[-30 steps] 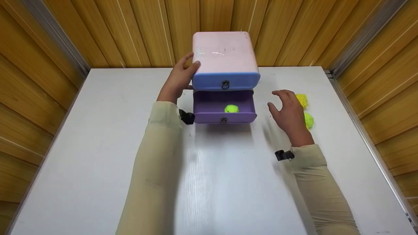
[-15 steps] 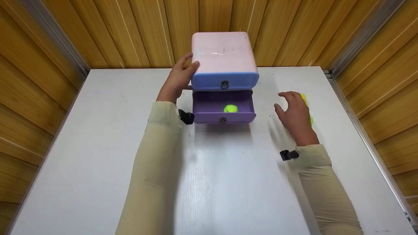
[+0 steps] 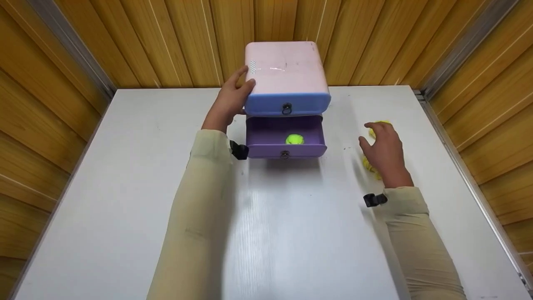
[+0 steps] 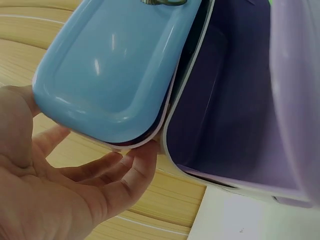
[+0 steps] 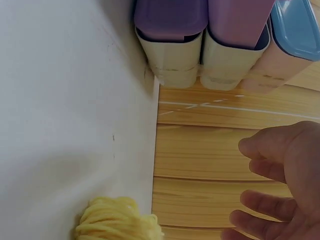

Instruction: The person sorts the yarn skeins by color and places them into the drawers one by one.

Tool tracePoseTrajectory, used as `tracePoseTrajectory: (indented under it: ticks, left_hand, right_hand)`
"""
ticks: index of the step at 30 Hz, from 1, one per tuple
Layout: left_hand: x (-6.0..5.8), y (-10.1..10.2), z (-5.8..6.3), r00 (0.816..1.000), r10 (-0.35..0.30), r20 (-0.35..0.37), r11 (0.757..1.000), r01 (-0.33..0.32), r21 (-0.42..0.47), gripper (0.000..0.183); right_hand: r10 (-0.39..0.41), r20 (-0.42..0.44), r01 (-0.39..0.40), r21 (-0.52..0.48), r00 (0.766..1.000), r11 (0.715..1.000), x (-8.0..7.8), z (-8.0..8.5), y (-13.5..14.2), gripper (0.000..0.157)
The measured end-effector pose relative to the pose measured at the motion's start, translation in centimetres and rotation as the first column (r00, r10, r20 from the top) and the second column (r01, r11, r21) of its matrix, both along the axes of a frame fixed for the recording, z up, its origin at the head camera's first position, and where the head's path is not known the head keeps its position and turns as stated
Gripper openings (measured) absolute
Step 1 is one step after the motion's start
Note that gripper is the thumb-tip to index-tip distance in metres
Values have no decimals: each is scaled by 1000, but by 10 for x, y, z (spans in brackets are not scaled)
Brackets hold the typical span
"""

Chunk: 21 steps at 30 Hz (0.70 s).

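A small stacked drawer cabinet [image 3: 287, 66], pink on top, stands at the back of the table. My left hand [image 3: 228, 100] grips the cabinet's left side, thumb along the top edge; in the left wrist view its fingers curl against the upper box. The blue top drawer [image 3: 308, 103] is closed. Below it a purple drawer [image 3: 266, 151] stands pulled out, with a bright yellow-green ball [image 3: 295, 139] inside. My right hand [image 3: 387, 152] hovers to the right, fingers spread and holding nothing. Yellow yarn balls [image 3: 369, 164] show partly behind it; one yarn ball [image 5: 117, 220] appears low in the right wrist view.
The white table [image 3: 275, 233] reaches from the cabinet toward me. Wood-panelled walls [image 3: 175, 41] close in the back and both sides. In the right wrist view a second purple drawer [image 5: 170, 17] sits at the bottom of the stack.
My right hand has moved right and slightly toward me, over the yarn balls, covering the green one and uncovering a yellow one on its left. My left hand and the drawers stay put.
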<state>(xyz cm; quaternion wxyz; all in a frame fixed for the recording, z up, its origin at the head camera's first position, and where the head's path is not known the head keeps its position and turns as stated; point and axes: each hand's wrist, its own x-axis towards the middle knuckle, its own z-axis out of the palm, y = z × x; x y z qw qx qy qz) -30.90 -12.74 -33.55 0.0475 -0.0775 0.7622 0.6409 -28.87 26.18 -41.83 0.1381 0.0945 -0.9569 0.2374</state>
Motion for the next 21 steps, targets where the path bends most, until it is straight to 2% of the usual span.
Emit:
tracePoseTrajectory:
  ticks: [7, 12, 21]
  left_hand:
    - [2, 2, 4, 997, -66, -28, 996, 64, -68, 43]
    - [3, 2, 5, 997, -75, -22, 994, 73, -77, 40]
    - [1, 2, 7, 996, -95, -5, 992, 94, -82, 38]
  right_hand:
    - [-42, 87, 43, -9, 995, 999, -2, -2, 11, 42]
    - [-55, 135, 57, -13, 989, 998, -4, -3, 19, 44]
    - [-68, 136, 71, -16, 988, 997, -6, -6, 29, 45]
